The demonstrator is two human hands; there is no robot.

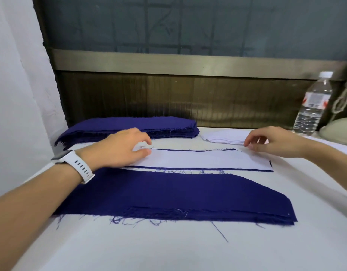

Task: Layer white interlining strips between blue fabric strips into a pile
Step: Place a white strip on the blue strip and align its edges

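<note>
The white strip (198, 160) lies mid-table (168, 251) on a blue strip (188, 169) whose edges show. The left hand (125, 147) pinches its left end. The right hand (274, 141) touches its right end with curled fingertips, grip unclear. This looks like aligning; next, likely a blue strip from the far-left stack (129, 126) laid squarely on top.

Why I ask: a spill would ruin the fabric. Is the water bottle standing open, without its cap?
No, the water bottle at the far right stands upright with its white cap on.
</note>
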